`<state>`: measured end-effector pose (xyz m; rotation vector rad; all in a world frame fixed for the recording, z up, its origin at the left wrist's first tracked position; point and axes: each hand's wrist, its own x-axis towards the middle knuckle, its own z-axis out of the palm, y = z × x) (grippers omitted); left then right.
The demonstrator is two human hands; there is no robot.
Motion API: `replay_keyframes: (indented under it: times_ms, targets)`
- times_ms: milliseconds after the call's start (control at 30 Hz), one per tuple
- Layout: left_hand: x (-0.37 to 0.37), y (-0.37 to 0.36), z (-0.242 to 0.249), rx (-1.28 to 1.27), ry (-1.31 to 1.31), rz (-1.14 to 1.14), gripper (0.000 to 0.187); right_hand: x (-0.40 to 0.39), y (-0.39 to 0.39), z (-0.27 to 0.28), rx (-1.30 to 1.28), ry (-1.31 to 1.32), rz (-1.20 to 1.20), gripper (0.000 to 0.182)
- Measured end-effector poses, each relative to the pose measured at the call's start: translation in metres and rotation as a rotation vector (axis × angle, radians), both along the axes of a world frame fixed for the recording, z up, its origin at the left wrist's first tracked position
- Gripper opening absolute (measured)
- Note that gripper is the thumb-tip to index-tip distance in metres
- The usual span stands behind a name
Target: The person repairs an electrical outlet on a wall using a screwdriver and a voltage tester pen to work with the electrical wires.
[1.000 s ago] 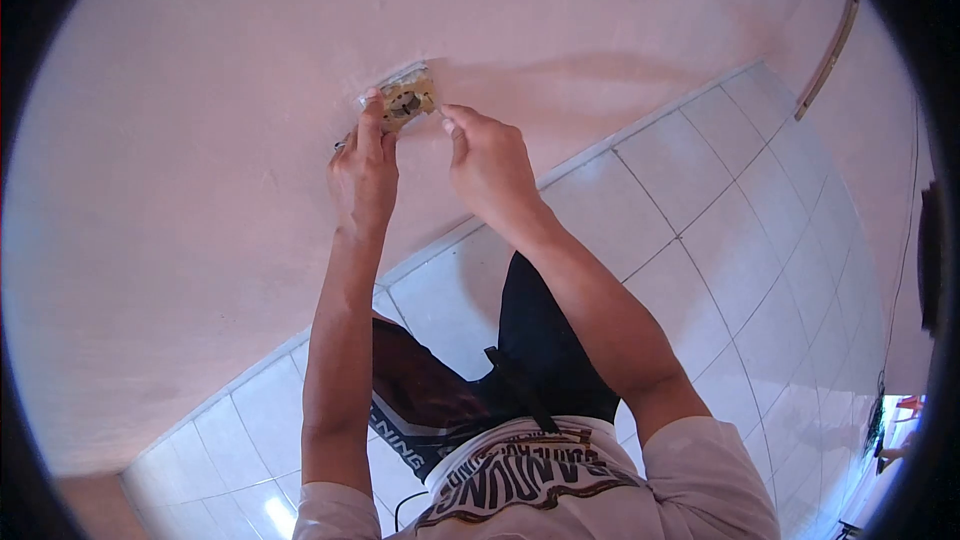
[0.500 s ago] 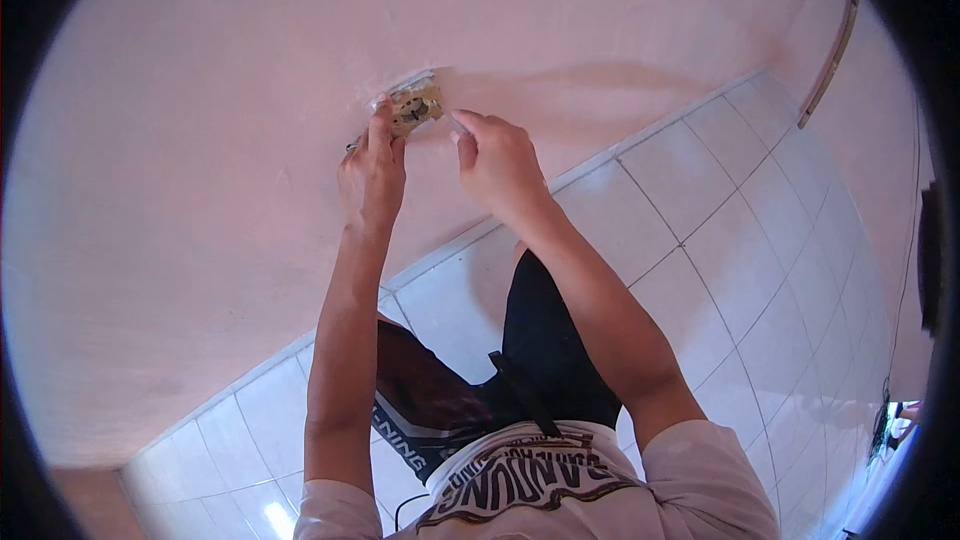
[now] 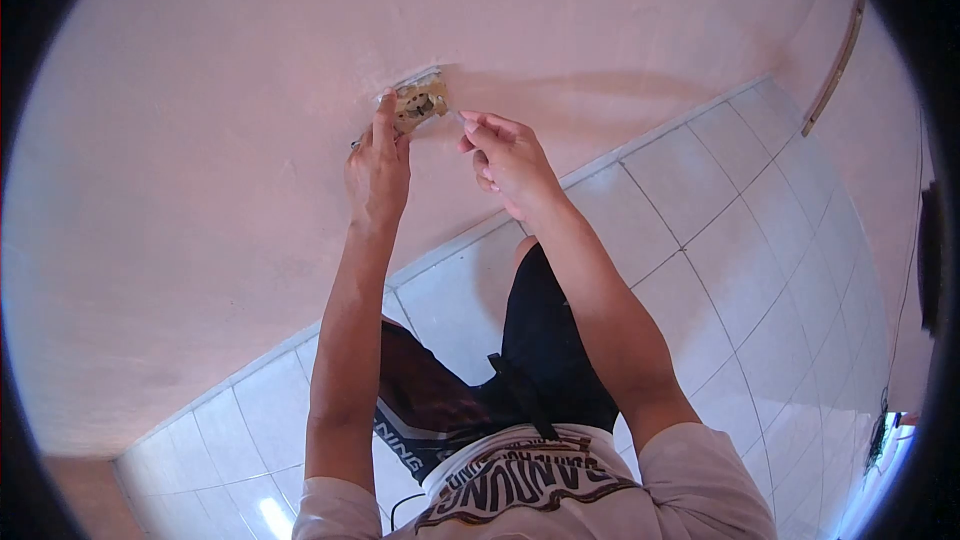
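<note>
1. Head view: the socket [image 3: 420,100] sits in the pink wall [image 3: 200,140], low down near the floor tiles [image 3: 720,240]. It lies above and ahead of both your hands.
2. Your left hand [image 3: 378,175] is nearer. Its pointing finger presses on the socket's left edge, and the other fingers are curled.
3. Your right hand [image 3: 510,165] is just right of the socket, not touching it. Its fingertips [image 3: 470,123] pinch together on something thin; you cannot tell what.

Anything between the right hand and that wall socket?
Nothing visible. The right hand sits just right of the socket with only bare wall between; the left hand touches the socket's left side.
</note>
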<state>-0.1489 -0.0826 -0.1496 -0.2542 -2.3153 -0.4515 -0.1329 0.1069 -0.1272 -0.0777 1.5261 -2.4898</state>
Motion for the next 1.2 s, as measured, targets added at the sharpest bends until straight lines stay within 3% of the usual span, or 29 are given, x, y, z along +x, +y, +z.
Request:
replay_keyframes:
  times_ms: [233,367,500,1000,1100,1200]
  targets:
    - [0.013,0.004,-0.001,0.267,-0.032,-0.098,0.076,0.001,0.006,-0.033,0.141,0.153,-0.254,0.030]
    - [0.006,0.007,-0.003,0.196,-0.015,0.002,0.076,-0.022,-0.016,-0.046,0.344,0.293,-0.527,0.026]
    - [0.000,0.004,-0.005,0.158,0.035,0.003,0.076,-0.043,-0.048,-0.034,0.403,0.634,-0.746,0.025]
    - [-0.003,0.007,0.000,0.134,0.085,0.014,0.062,-0.060,-0.073,-0.046,0.327,0.605,-0.743,0.027]
    - [-0.001,0.008,-0.002,0.115,0.025,0.014,0.053,-0.056,-0.057,-0.041,0.503,0.543,-0.608,0.034]
    - [-0.003,-0.002,0.000,0.190,-0.065,-0.065,0.046,-0.042,-0.033,-0.028,0.620,0.698,-0.585,0.040]
